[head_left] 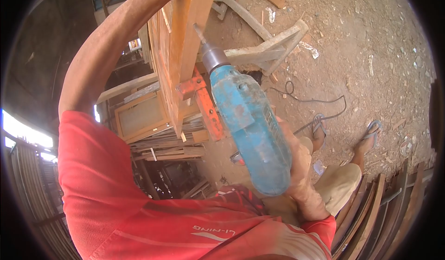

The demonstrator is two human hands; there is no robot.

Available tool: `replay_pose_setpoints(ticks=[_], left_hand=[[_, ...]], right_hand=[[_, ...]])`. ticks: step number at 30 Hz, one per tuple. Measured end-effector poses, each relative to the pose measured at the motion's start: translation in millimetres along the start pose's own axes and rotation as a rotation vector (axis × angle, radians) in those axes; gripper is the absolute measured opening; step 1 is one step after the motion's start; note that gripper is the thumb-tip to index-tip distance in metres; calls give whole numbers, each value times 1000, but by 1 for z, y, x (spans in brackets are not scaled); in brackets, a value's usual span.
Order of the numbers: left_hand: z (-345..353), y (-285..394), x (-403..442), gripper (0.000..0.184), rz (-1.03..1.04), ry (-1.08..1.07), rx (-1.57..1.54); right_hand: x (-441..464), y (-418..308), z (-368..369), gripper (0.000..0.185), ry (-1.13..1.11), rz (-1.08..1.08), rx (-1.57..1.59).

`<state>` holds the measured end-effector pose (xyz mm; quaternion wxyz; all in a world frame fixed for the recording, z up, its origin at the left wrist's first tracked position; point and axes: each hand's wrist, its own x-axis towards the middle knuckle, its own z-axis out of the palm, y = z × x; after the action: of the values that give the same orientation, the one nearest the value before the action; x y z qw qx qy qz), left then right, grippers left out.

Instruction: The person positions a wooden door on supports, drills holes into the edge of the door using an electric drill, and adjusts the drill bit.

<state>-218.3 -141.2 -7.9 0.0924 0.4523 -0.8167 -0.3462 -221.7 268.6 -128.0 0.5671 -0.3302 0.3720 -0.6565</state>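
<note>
My right hand (299,160) is wrapped round the grip of a worn blue power drill (245,121); the drill's body hides most of the fingers. Its bit (199,33) points up and away, with the tip at the edge of a wooden frame (187,47), possibly a door, standing on edge. Whether the tip has entered the wood I cannot tell. An orange metal clamp (206,104) sits against the frame below the bit. My left arm (104,51) reaches up along the frame's far side, and its hand is cut off by the top edge of the view.
A wooden trestle (264,51) stands beyond the drill. A black cable (320,100) curls over the dirt floor (361,42), which is littered with chips. Stacked boards (167,149) and a framed panel (141,116) lie at left, more planks (371,213) at lower right.
</note>
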Motion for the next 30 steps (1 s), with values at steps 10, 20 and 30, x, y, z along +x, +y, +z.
replay_pose_setpoints(ticks=[10, 20, 30], left_hand=[[-4, 8, -6, 68, -174, -77, -2], [1, 1, -2, 67, -114, 23, -31], [0, 2, -2, 67, -100, -48, -66]], right_hand=[[1, 6, 5, 108, 25, -81, 10], [0, 7, 10, 107, 60, -108, -19], [7, 2, 8, 89, 105, -121, -41]])
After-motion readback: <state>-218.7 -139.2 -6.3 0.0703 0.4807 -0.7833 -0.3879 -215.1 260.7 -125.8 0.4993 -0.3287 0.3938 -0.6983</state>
